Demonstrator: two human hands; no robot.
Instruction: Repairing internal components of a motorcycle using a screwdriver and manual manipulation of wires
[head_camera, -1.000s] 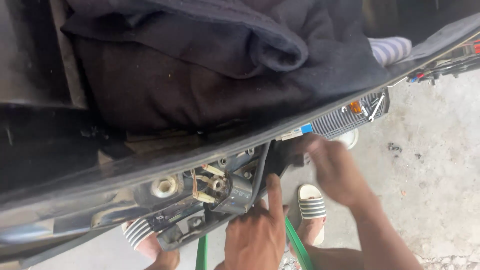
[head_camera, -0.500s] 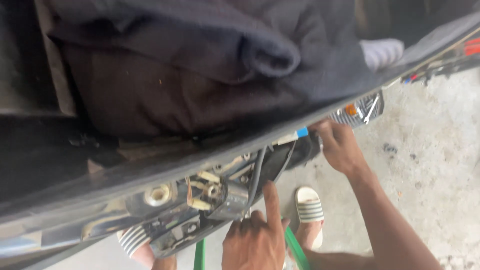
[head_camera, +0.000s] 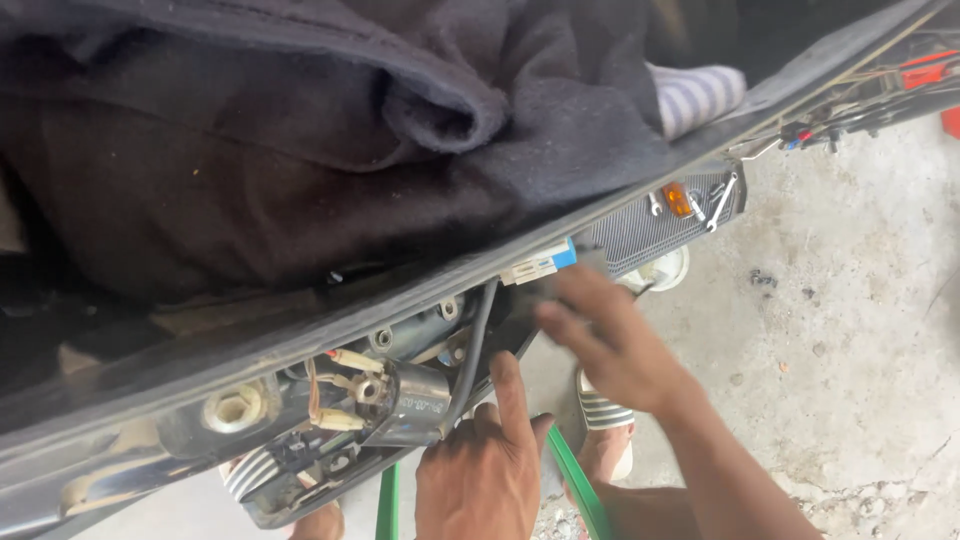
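My left hand (head_camera: 480, 470) is at the bottom middle, fingers curled and the index finger stretched up against the vehicle's underside, beside a black cable (head_camera: 478, 340) and a shiny metal cylinder (head_camera: 415, 400) with wired terminals. Its palm is hidden. My right hand (head_camera: 610, 340) is blurred, fingers spread and nothing visible in them, just below a blue and white connector (head_camera: 540, 265) on the dark frame edge. A dark cloth (head_camera: 300, 170) covers the top of the vehicle.
A ribbed panel (head_camera: 640, 235) with an orange reflector (head_camera: 676, 198) hangs to the right. Loose wires with red connectors (head_camera: 925, 70) run at the top right. A large bolt head (head_camera: 235, 407) sits at the left. Green bars (head_camera: 575, 485) and striped sandals (head_camera: 600, 415) are on the concrete floor (head_camera: 850, 350).
My right hand has come down and left from the ribbed panel's edge to just under the connector. My left hand has stayed with its index finger on the frame.
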